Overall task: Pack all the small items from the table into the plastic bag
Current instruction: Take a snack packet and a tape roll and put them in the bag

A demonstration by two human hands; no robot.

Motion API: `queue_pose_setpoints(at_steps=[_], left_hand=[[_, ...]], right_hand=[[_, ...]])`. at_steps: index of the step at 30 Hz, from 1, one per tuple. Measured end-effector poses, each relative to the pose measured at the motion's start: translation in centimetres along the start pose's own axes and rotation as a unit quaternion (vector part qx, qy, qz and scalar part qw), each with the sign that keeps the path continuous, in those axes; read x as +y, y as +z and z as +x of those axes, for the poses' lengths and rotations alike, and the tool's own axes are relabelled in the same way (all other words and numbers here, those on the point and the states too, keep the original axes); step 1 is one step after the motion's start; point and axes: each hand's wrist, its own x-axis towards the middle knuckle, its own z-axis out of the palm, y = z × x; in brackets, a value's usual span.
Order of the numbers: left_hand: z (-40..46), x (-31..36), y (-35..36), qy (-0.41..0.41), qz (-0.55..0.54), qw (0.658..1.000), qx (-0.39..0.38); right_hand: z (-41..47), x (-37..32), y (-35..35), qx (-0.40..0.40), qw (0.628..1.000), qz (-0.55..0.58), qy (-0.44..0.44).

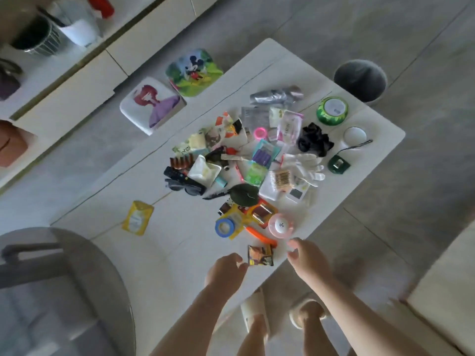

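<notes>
A heap of several small items covers the middle of the white table [159, 253]: sachets, a black scrunchie [314, 143], white gloves [305, 167], a blue tape roll [224, 227], a pink round case [280, 225], an orange stick [259, 237]. A yellow sachet [137, 218] lies apart at the left. A small brown packet [260, 256] rests near the front edge. My left hand [226, 272] hovers just left of that packet, fingers curled, holding nothing. My right hand [307, 260] is just right of it, fingers apart. A crumpled clear plastic bag [276, 95] lies at the heap's far side.
A green round tin [332, 111] and a white lid [355, 135] sit at the table's right. Two cartoon-print stools [151, 105] stand beyond the table, a grey bin [361, 79] at the far right. A grey round chair [59, 291] is at my left.
</notes>
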Motion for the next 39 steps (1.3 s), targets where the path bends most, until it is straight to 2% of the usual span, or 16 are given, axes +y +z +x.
queue_pose_setpoints(at_steps=[4,8,11,15,18,21,23,25,27,31,33,35,36,39], left_hand=[[2.2,-4.4,1.3,-0.03,-0.019,0.999,-0.018],[5.0,-6.1,3.9,-0.038,-0.064,0.996,-0.057],[7.2,-6.1,6.3,-0.051,-0.134,0.987,-0.078],[9.7,-5.7,8.9,-0.066,-0.193,0.977,-0.059],[11.2,-5.5,10.1,-0.074,-0.239,0.967,-0.057],[11.8,-5.4,10.6,-0.102,-0.321,0.94,-0.056],[11.8,-5.4,10.5,-0.126,-0.378,0.915,-0.057],[11.5,-5.6,9.9,-0.153,-0.443,0.881,-0.055],[11.2,-5.7,9.0,-0.166,-0.495,0.852,-0.048],[11.0,-6.1,7.0,-0.147,-0.523,0.839,-0.029],[11.3,-6.6,6.3,-0.155,-0.528,0.835,-0.012],[11.7,-7.4,5.9,-0.162,-0.532,0.831,-0.003],[11.8,-7.9,5.9,-0.163,-0.535,0.829,-0.001],[11.9,-9.2,6.0,-0.169,-0.558,0.812,0.001]], right_hand=[[1.0,-1.6,4.6,-0.061,0.998,-0.015,0.007],[2.6,-1.4,8.1,-0.068,0.997,-0.033,0.023],[4.6,-0.8,10.0,-0.054,0.996,-0.068,-0.031],[6.8,0.3,12.1,-0.04,0.987,-0.114,-0.103],[7.8,0.8,13.5,-0.016,0.967,-0.204,-0.149],[8.1,1.2,14.5,0.033,0.948,-0.272,-0.159],[8.0,1.0,14.6,0.032,0.963,-0.232,-0.131],[7.8,0.5,14.5,-0.018,0.989,-0.124,-0.073],[7.7,-0.5,14.3,-0.07,0.996,-0.03,-0.053],[8.1,-2.6,13.6,-0.127,0.984,0.08,-0.09],[9.0,-2.8,13.4,-0.058,0.989,0.059,-0.12],[10.1,-2.5,13.6,0.057,0.988,-0.031,-0.138],[10.7,-2.4,13.7,0.086,0.984,-0.082,-0.13],[11.7,-2.4,14.2,0.087,0.972,-0.193,-0.099]])
